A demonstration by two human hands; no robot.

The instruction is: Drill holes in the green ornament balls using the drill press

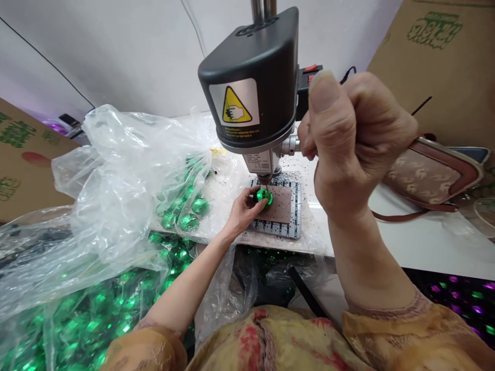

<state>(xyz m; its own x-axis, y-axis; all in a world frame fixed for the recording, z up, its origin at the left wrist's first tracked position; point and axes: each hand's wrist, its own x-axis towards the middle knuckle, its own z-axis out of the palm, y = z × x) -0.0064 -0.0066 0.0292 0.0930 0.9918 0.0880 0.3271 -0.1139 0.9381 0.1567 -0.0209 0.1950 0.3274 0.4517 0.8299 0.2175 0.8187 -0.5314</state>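
A black drill press (251,77) with a yellow warning label stands over a slotted metal base plate (296,211). On the base lies a flat brown board (280,206). My left hand (245,208) pinches a shiny green ball (264,196) on the board, directly under the drill's chuck. My right hand (348,129) is closed at the press's right side, by the silver hub of its feed lever; the fingers wrap round the lever's grip, which they mostly hide.
Clear plastic bags (116,180) and several green balls (188,221) lie to the left. More green balls fill the lower left. A handbag (433,175) rests at right. Cardboard boxes (436,77) flank the table. Dark shavings dot the white tabletop (398,237).
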